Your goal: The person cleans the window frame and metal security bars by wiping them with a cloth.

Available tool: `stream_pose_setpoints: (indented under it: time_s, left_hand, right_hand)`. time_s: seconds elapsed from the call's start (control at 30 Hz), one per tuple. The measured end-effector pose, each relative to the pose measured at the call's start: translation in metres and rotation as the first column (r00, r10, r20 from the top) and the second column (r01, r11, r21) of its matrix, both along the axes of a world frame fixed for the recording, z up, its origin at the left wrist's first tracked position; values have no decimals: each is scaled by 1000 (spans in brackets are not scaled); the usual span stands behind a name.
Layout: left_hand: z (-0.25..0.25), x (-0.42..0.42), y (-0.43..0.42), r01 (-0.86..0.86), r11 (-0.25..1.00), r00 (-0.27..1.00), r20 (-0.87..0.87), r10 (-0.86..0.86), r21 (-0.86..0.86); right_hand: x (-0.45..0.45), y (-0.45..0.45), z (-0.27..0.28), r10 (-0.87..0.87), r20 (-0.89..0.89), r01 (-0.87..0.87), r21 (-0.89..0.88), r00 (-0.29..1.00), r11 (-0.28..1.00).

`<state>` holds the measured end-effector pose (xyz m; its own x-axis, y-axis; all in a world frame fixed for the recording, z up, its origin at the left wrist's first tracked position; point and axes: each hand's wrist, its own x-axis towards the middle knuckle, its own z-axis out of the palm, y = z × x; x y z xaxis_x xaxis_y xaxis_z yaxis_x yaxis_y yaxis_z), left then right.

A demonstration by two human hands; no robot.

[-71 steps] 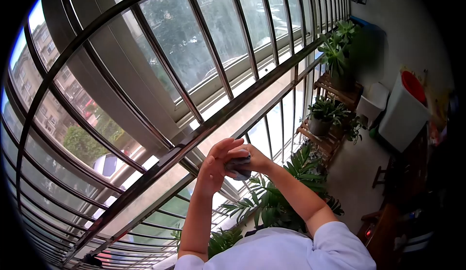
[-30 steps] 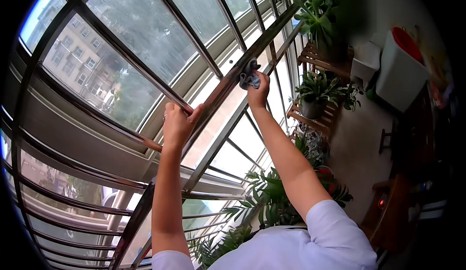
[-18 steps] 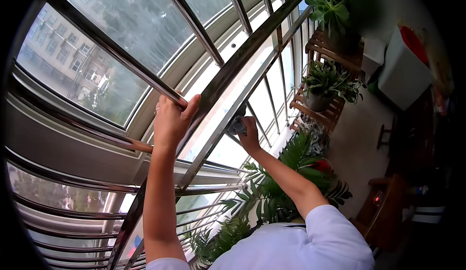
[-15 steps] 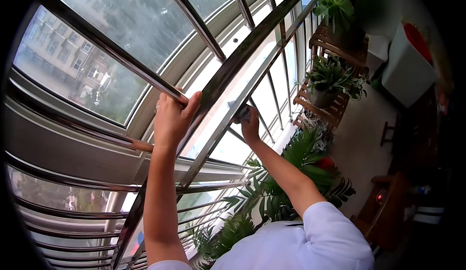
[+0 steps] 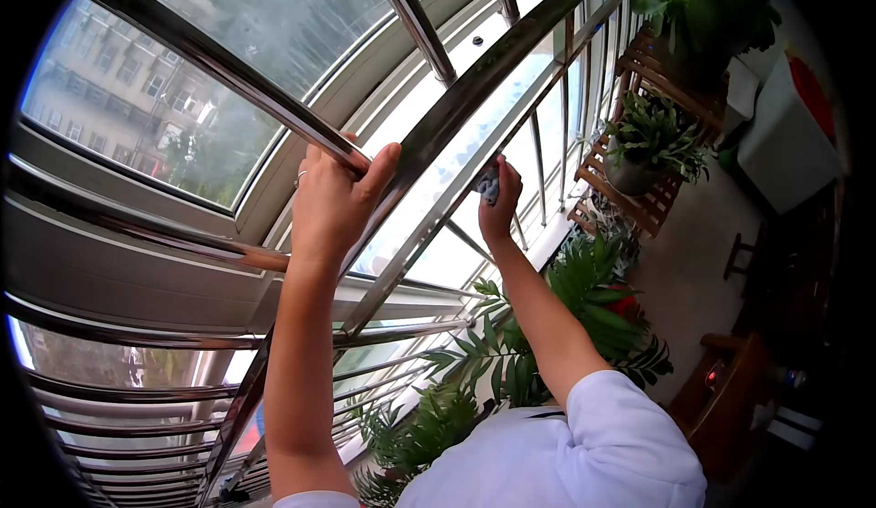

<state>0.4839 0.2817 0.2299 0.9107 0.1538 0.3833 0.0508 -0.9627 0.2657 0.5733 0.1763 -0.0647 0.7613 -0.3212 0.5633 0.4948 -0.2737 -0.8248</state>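
Note:
My left hand [image 5: 336,199] is closed round the lower end of a shiny metal window bar [image 5: 265,97], just beside a thick dark metal rail [image 5: 474,79]. A ring shows on one of its fingers. To the right, my right hand [image 5: 500,205] grips a crumpled grey-blue cloth [image 5: 489,185] against the thinner lower rail [image 5: 429,227]. Part of the cloth is hidden behind the fingers and the rail.
Leafy plants [image 5: 593,298] grow below my right forearm. At the right, potted plants [image 5: 634,157] stand on a slatted wooden rack [image 5: 652,202]. A white bin [image 5: 785,157] with a red top stands beyond. Window panes [image 5: 274,24] lie behind the bars.
My hands came apart from around the cloth, and the left took hold of a bar. The right wiped the thick rail, then moved to the lower rail and has shifted up along it.

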Motion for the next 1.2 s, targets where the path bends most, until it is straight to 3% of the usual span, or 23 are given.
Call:
stream_pose_setpoints:
  time_s: [0.1,0.17,0.23,0.3,0.33,0.37,0.43,0.5,0.6,0.63,0.7,0.77,0.87,0.9,0.93,0.97,1.03,1.07,1.1,1.17,1.2]
  left_hand:
    - [2,-2,-2,2,1000,1000,18,-1,-18]
    - [7,-3,-5,-39,999,997,-60,40,17]
    - [8,-5,-8,-42,999,998,-45,43,28]
    - [6,-4,-8,-53,999,998,-42,53,-7]
    - [7,-3,-8,-50,999,998,-35,50,-5]
    - [7,-3,-7,-53,998,998,-30,53,-19]
    - [6,-3,-7,-60,997,998,-28,59,-41]
    - [4,-1,-4,-41,999,999,-25,40,-27]
    - [3,-4,-2,-46,999,998,-51,46,-6]
    - [4,-1,-3,-56,998,997,-59,56,5]
    - [3,0,-2,-51,999,998,-30,51,3]
    - [1,0,-2,-51,999,999,-14,51,0]
    - [3,1,-1,-37,999,999,-35,36,-10]
    - [4,1,-3,-36,999,999,-27,36,-17]
    - [5,-1,-4,-68,998,995,-70,68,-9]
    - [7,-1,-5,-97,995,989,-110,97,5]
    - [10,-1,-8,-107,994,989,-101,108,20]
    - [8,-3,-10,-124,992,986,-111,127,32]
    - [9,-3,-10,-122,992,987,-103,125,34]
    - [9,-6,-13,-130,991,988,-82,134,43]
    - [12,-8,-17,-150,988,984,-90,153,34]
  right_hand:
    - [3,-4,-20,56,-54,-53,48,997,997]
    - [1,-8,-29,134,-267,-93,161,954,983]
    - [22,-9,-86,236,-615,-38,316,752,948]
    - [23,-24,-85,258,-817,20,313,516,950]
    - [23,-30,-81,231,-798,-39,253,556,967]
    - [25,-31,-76,196,-700,-147,130,686,981]
    - [7,-34,-8,320,-492,-112,406,810,907]
    - [-19,-26,36,386,-162,-194,655,908,731]
    - [-71,-4,55,310,-134,-230,419,941,879]
    - [-89,8,46,309,-162,-245,327,937,913]
    - [-106,27,22,190,-38,-180,183,981,966]
    - [-96,22,8,220,-89,-210,104,971,972]
    - [-78,10,-36,360,-308,-347,100,881,933]
    - [-73,7,-55,422,-405,-398,147,811,906]
    - [-66,3,-59,406,-622,-444,103,669,890]
    - [-65,3,-63,406,-617,-443,103,674,891]
    - [-66,-8,-37,557,-406,-482,279,725,831]
    - [-77,-13,-2,468,-261,-379,328,844,866]
    - [-83,-24,34,341,-124,-300,267,932,916]
    - [-87,-30,81,240,18,-236,262,971,936]
    - [-83,-31,90,271,42,-274,100,962,956]
